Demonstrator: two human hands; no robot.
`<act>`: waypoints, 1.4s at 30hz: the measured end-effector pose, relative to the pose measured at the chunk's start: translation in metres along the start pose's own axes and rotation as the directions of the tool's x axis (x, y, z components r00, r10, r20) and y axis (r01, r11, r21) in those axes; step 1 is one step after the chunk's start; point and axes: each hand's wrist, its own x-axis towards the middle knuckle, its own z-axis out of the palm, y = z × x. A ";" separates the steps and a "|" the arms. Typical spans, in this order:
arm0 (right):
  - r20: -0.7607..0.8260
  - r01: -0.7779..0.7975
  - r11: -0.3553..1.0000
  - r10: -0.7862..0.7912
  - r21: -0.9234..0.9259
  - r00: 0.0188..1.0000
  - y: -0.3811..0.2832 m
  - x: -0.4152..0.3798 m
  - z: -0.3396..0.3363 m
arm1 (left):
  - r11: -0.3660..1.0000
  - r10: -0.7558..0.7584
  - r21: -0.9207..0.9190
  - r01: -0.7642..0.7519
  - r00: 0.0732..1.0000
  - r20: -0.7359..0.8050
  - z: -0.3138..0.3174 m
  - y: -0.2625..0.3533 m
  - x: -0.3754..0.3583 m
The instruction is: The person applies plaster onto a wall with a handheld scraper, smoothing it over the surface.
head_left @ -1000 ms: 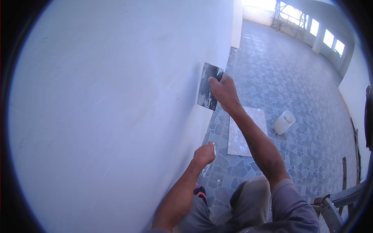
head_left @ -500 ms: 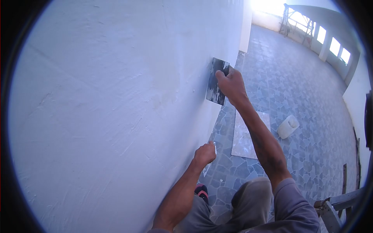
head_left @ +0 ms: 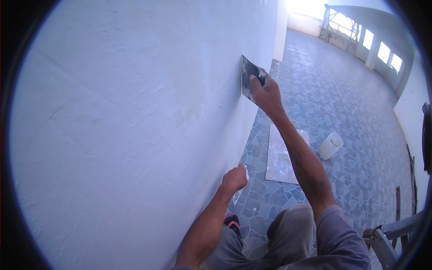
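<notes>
My right hand (head_left: pixel 268 94) is closed on a putty scraper (head_left: pixel 248 82), a thin dark rectangular blade with white smears. The thumb presses on its face, and the blade's left edge is at the white wall (head_left: pixel 135 112); the exact contact is hard to make out. Lower down, my left hand (head_left: pixel 235 179) is closed close beside the wall. It grips a white-smeared flat tool (head_left: pixel 237 196), which shows below the fist and looks like another scraper. Most of that tool is hidden behind the fingers. Faint ridges and streaks mark the wall's coating.
A white-stained board (head_left: pixel 276 164) lies on the blue-grey stone-patterned floor (head_left: pixel 355 175). Beside it is a whitish plastic container (head_left: pixel 330 146). A wooden frame (head_left: pixel 391 238) stands at lower right, near my arm. Scaffolding (head_left: pixel 339 27) is at the far end.
The scraper in my right hand has turned so its face is more edge-on, and it sits slightly higher and further left. My left hand stays nearly in place.
</notes>
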 end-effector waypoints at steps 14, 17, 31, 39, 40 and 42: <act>0.075 0.417 0.905 -0.412 -0.083 0.908 0.018 -0.009 -0.020 | 1.000 0.003 0.011 -0.003 1.000 0.007 -0.004 0.002 0.001; 0.032 0.462 0.874 -0.462 -0.153 0.886 0.015 0.010 -0.017 | 1.000 -0.004 0.014 0.004 1.000 0.011 -0.003 0.001 0.001; 0.148 0.600 0.781 -0.582 -0.173 0.800 0.054 -0.040 0.013 | 1.000 0.024 -0.002 -0.024 1.000 0.006 -0.001 0.005 0.001; 0.035 -0.049 0.995 0.053 -0.090 0.998 0.018 -0.007 -0.010 | 1.000 0.009 -0.001 -0.009 0.999 0.031 0.002 -0.001 0.004; 0.063 -0.101 0.989 0.108 -0.109 0.992 0.014 0.000 -0.010 | 1.000 0.009 -0.001 -0.009 0.999 0.033 0.002 -0.001 0.004; 0.100 -0.093 0.993 0.100 -0.076 0.990 -0.007 -0.001 -0.007 | 1.000 0.008 -0.005 -0.008 0.999 0.038 0.004 -0.002 0.005</act>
